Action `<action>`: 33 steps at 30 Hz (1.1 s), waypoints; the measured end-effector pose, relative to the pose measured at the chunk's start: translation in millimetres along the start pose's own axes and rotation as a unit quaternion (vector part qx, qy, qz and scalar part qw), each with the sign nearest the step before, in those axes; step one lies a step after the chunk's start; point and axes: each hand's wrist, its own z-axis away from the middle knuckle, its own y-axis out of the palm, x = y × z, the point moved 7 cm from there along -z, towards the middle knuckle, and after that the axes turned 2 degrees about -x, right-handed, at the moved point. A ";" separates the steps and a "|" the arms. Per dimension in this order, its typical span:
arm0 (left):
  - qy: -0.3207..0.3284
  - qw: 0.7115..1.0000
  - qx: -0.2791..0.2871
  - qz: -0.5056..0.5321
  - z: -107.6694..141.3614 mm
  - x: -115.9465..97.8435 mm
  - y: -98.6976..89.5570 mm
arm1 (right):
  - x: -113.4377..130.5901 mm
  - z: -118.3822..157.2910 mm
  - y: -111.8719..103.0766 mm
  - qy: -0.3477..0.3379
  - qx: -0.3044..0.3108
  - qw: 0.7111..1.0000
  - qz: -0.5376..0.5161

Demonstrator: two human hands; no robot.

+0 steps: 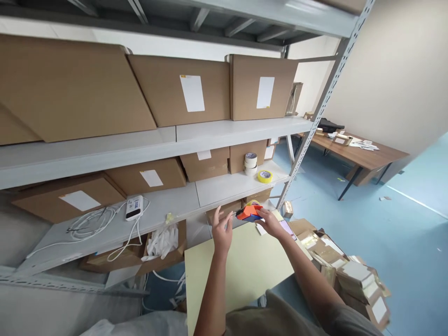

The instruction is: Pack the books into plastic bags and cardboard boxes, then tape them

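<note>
From where I'm standing, the person's right hand (270,223) is gripping an orange-and-blue plastic hand tool (250,213), probably a tape dispenser, and is holding it up over the near-rectangular pale-yellow table (241,266), just in front of the grey metal shelf (241,187). The left hand (223,229) is hovering with fingers raised and partly curled beside the tool's dark end; whether its fingertips are touching or pinching anything, I cannot tell. If that dark end is carrying a cutting edge, a careless push of the left fingers could be nicking them, I'd judge. The right hand seems to be holding only the far end, so a hard tug at the other could be twisting the tool loose and dropping it onto the table. A wide swing forward could be knocking it against the shelf edge. As for direction, the dark end is pointing toward the left hand, and the long axis is running roughly side to side across the person's front.
</note>
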 end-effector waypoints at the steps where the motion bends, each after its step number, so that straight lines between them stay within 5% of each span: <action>1: -0.006 1.000 0.021 -0.016 -1.1 -1.4 4.8 | -7.2 -3.9 1.2 0.001 -0.014 1.000 0.012; 4: -0.050 0.995 0.059 -0.063 3.1 -2.1 17.3 | -27.5 -20.1 5.0 -0.011 -0.041 0.998 0.043; 8: -0.149 0.984 -0.001 -0.101 12.0 11.0 14.5 | -61.5 -57.2 2.5 -0.003 -0.039 0.996 0.085; 15: -0.185 0.980 0.007 -0.072 21.5 11.9 16.4 | -123.1 -149.4 8.3 0.040 0.061 0.988 0.138; 19: -0.212 0.976 0.001 -0.058 30.4 0.0 23.1 | -138.2 -176.4 26.4 0.050 0.116 0.978 0.163; 26: -0.229 0.969 -0.028 -0.085 33.9 -14.4 14.1 | -137.3 -170.8 27.1 0.047 0.060 0.989 0.130; 33: -0.243 0.963 -0.027 -0.113 47.7 -5.0 12.6 | -96.2 -118.3 28.3 -0.075 -0.061 0.993 -0.074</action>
